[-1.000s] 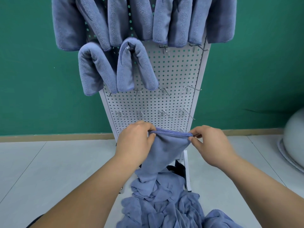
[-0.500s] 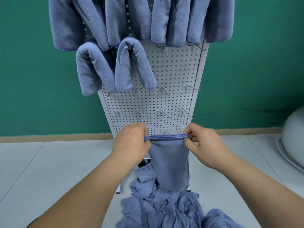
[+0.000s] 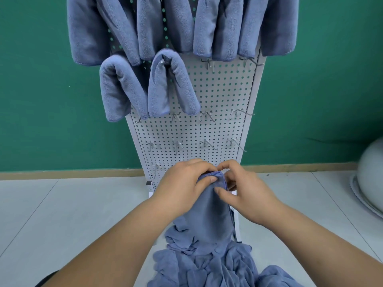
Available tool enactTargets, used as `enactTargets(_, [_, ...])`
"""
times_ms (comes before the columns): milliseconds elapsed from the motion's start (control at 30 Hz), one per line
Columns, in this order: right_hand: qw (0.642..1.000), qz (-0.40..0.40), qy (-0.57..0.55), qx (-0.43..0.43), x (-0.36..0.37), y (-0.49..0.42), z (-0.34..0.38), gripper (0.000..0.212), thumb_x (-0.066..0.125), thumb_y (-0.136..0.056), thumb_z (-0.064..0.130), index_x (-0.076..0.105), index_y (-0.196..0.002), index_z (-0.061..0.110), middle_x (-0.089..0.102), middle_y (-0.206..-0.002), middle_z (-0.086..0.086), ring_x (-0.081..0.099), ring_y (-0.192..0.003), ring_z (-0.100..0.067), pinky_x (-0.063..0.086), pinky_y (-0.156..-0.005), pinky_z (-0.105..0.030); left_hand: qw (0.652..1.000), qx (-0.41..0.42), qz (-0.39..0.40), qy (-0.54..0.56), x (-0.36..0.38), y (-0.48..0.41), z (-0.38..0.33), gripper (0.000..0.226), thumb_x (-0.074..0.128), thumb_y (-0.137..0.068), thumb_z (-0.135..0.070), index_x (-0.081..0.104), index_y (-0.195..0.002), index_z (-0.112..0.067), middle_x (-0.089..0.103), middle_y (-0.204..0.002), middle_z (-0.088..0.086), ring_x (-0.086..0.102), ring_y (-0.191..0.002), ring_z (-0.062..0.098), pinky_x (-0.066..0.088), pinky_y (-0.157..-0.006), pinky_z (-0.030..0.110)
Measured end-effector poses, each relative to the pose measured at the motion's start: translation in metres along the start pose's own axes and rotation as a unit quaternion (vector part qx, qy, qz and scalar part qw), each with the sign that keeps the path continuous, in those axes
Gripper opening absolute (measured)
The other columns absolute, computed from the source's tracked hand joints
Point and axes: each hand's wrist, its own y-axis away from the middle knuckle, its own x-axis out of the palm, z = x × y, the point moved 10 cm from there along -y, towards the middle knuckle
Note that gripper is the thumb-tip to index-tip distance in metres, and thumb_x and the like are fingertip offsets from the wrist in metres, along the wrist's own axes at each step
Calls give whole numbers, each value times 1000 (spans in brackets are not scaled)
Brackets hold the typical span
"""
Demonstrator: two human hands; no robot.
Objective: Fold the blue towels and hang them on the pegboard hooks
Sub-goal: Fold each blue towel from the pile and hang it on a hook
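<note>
Low in the centre of the frame, the left hand (image 3: 186,183) and the right hand (image 3: 244,191) meet at the top edge of one blue towel (image 3: 209,220). It hangs from them as a narrow folded strip, and its lower end runs into the heap of loose towels (image 3: 207,266) on the floor (image 3: 62,214).

The left grip is closed, with thumb and curled fingers pinching the bunched top edge. The right grip is closed too: the thumb presses the front of the cloth just below that edge and the fingers curl round behind, where their tips are hidden.

The fold looks part-made, so the main risk is the layers slipping. With both grips crowded onto one small bunch of soft cloth, easing either pinch to shift hold could let an inner layer drop and the strip fall open.

The lower end meeting the heap is a second risk, since lifting could drag a loose towel up with it.

On the pegboard (image 3: 217,96), the bare hooks (image 3: 207,63) are thin wire beside the hung towels (image 3: 165,83). A thick fold draped off-centre could slide off or nudge a neighbour.
</note>
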Motion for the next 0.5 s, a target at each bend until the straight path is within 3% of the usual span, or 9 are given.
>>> enactTargets(233, [992, 74, 104, 15, 9, -3, -26, 26, 76, -89, 48, 62, -106, 35, 71, -93, 18, 67, -87, -5, 57, -83, -37, 993, 63, -87, 46, -35, 1, -18, 15, 68, -102, -21, 75, -115, -24, 70, -108, -16, 66, -105, 6, 52, -95, 34])
enactTargets(400, [975, 119, 177, 58, 9, -4, -61, 38, 79, -83, 56, 64, -95, 23, 68, -86, 8, 63, -82, -19, 56, -78, -41, 978, -21, -147, 145, -66, 2, 9, 20, 69, -100, -12, 77, -112, -26, 75, -108, -20, 69, -107, 3, 47, -95, 16])
enactTargets(500, [968, 148, 180, 88, 3, -2, -80, 38, 84, -79, 51, 63, -85, 20, 65, -73, 7, 58, -68, -15, 52, -66, -34, 964, -82, -174, 184, -78, 3, 35, 19, 68, -101, -14, 76, -111, -29, 76, -104, -20, 70, -100, 2, 54, -89, 25])
